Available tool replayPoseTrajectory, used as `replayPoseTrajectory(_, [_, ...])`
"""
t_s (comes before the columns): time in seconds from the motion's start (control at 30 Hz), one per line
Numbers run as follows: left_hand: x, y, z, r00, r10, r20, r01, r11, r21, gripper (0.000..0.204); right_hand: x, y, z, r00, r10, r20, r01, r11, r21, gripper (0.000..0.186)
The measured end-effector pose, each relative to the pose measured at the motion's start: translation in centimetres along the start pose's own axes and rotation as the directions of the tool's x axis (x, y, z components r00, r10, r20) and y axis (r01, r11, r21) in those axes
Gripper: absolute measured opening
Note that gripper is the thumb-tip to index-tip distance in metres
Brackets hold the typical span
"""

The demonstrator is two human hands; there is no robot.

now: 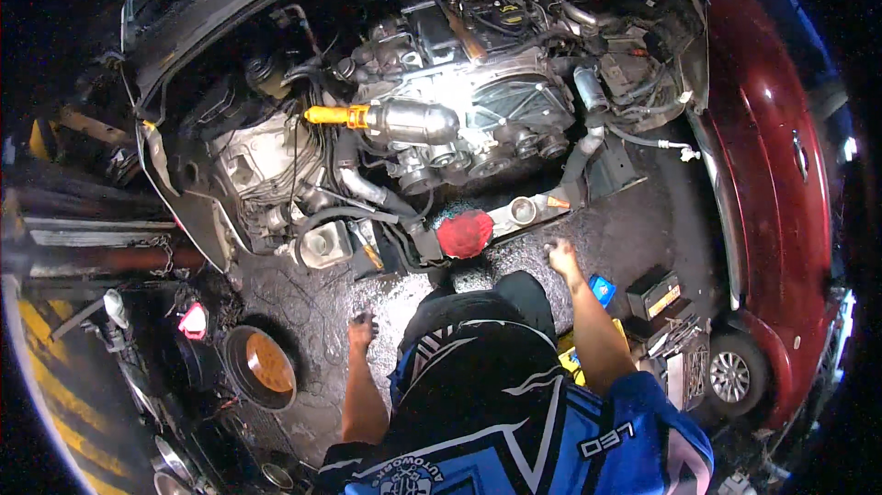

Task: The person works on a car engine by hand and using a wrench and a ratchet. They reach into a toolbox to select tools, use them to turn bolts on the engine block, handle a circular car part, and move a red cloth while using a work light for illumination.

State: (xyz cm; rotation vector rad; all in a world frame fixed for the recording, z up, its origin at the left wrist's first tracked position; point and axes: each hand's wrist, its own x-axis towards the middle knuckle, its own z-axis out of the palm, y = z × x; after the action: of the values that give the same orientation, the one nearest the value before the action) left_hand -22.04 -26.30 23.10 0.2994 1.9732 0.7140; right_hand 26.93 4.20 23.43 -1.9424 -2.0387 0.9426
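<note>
My left hand [363, 330] hangs over the wet, dark floor to the left of my knees, its fingertips blackened and slightly apart. Nothing shows in it. Reaching forward on the other side, my right hand [561, 260] is just short of the car's front crossmember [505, 219], fingers loosely apart and holding nothing visible. A small round cup [523, 210] rests on that crossmember, beyond the right hand. Left of the cup lies a bunched red cloth [466, 234]. Ahead is the exposed engine [491, 118], with a work light [338, 116] with an orange handle lying across its front.
A round pan [261, 367] with orange-brown contents stands at the left. On the right are a blue packet [602, 290], a black battery-like box [654, 295] and a tray of tools [680, 339]. A red car panel [767, 127] and wheel [735, 374] border that side.
</note>
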Motion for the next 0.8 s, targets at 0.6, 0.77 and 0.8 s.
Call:
replayPoseTrajectory(0.6, [4.5,12.2,-0.4,0.958,0.271,-0.099,-0.161,0.787,0.595,0.044,-8.9,6.8,4.5,0.718,0.518,0.464,-0.696,0.535,0.479,0.020])
replayPoseTrajectory(0.77, [5.9,17.3,-1.2,0.901,0.369,-0.227,-0.206,0.826,0.525,0.082,-8.1,3.1,4.1,0.785,0.491,0.378,-0.619,0.596,0.512,0.025])
replayPoseTrajectory(0.8, [5.0,19.0,-1.4,0.894,0.345,-0.285,-0.185,0.866,0.465,0.085,-8.4,3.2,4.3,0.782,0.498,0.374,-0.622,0.589,0.516,0.025])
